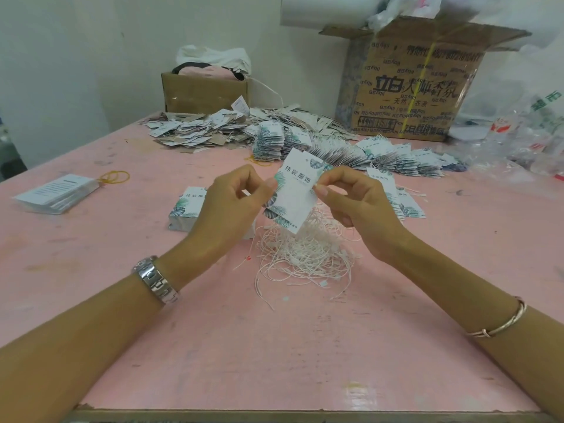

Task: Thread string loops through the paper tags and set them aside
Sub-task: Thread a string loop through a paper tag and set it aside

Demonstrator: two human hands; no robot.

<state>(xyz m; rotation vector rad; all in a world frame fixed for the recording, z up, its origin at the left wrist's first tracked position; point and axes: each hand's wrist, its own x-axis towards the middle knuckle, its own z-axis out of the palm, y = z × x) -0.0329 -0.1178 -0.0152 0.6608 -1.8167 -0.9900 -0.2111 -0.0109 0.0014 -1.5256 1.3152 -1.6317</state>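
Paper tag (294, 190), white with green leaf print: held in the air above the pink table (274, 346), directly over the heap of string loops (305, 254).

- Grip: left hand (235, 203) pinches its left edge; right hand (357, 206) pinches its right edge near the top. Whether a string lies between those fingers cannot be told.
- Orientation: printed face toward the wearer. The long axis runs far to near and leans slightly right at the far end, which seems to be the punched end.
- Risks: the light edge pinches may let the tag slip into the heap. Tangled loops may lift several at once. A limp string end may miss the hole.
- Nearby: unthreaded stack (186, 212) to the left, threaded tags (396, 160) far right.
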